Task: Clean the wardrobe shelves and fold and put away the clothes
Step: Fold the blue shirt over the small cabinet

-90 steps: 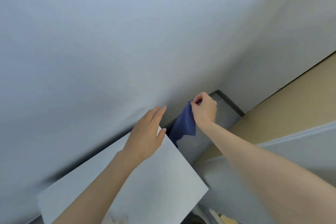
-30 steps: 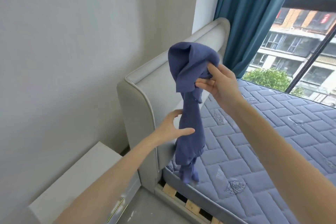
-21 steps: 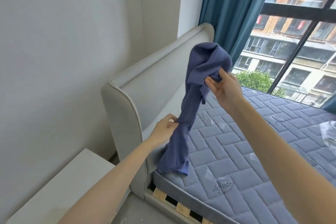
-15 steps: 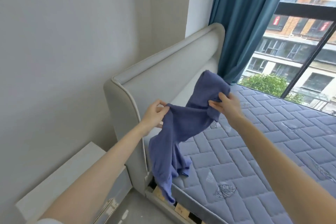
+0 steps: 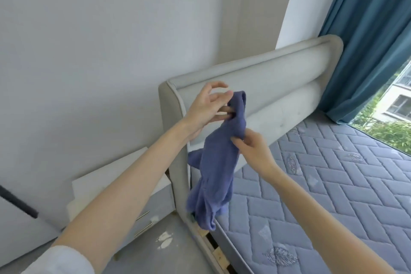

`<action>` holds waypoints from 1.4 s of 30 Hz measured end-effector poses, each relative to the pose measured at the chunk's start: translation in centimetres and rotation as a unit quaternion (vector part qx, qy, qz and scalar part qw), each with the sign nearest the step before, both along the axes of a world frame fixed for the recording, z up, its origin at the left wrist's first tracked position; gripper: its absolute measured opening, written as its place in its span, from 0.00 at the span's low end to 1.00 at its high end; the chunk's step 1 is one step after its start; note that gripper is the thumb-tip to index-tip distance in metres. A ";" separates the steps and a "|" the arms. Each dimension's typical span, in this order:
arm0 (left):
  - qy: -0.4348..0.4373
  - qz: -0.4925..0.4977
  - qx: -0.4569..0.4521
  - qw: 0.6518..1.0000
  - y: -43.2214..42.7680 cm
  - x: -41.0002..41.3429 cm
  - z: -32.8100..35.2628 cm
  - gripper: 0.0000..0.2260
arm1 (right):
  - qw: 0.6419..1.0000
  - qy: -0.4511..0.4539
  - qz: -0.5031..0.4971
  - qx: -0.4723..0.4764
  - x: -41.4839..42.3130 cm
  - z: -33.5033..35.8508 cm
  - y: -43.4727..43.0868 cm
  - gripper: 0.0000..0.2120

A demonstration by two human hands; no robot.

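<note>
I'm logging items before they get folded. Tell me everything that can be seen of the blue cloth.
The cloth is a soft, fuzzy-looking blue-violet piece, crumpled, not folded. It hangs in front of the near corner of the bed, bunched into a long drape with a flap sticking out to the left. The left hand holds its upper end, fingers in a fold; the right hand pinches it just below.

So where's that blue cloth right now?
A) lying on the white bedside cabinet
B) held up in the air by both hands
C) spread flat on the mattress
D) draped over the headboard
B: the right hand pinches the blue cloth and the left hand holds its top end, the rest hanging down.
</note>
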State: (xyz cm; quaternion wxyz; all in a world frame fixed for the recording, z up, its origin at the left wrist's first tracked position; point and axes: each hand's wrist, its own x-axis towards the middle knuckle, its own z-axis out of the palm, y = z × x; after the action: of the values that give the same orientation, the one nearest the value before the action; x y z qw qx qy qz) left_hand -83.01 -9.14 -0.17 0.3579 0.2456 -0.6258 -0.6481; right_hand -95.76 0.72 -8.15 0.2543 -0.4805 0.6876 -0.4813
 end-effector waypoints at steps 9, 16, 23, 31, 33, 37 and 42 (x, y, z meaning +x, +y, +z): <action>-0.206 -0.020 0.031 0.978 4.6 4.9 -8.1 0.24 | 0.992 -0.082 0.018 -0.091 0.6 4.1 -1.7 0.07; -0.182 0.096 -0.030 0.978 4.3 7.4 -9.5 0.02 | 0.983 -0.123 0.034 -0.133 2.5 4.9 -3.3 0.10; -0.183 0.218 -0.082 0.955 1.1 15.1 -5.9 0.07 | 0.997 0.036 0.062 -0.024 4.7 3.0 -4.4 0.11; -0.268 0.168 -0.237 0.919 -0.3 20.2 -0.3 0.03 | 0.920 0.012 0.390 0.044 14.4 5.4 -8.0 0.18; -0.258 0.193 -0.242 0.915 -0.8 21.8 0.1 0.03 | 0.908 0.040 0.414 0.042 16.3 5.3 -9.4 0.13; -0.237 0.243 -0.225 0.913 -2.0 26.7 0.0 0.04 | 0.910 0.000 0.414 0.001 19.7 6.6 -11.6 0.15; -0.292 0.222 -0.138 0.920 -2.7 32.8 -2.5 0.12 | 0.896 0.013 0.441 -0.046 25.2 9.1 -14.3 0.12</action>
State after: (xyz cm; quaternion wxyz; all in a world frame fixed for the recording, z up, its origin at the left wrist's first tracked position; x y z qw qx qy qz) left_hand -50.25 -11.86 -2.65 0.3248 0.5045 -0.7151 -0.3586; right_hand -70.56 -13.61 0.97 0.4093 -0.7517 0.3853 -0.3450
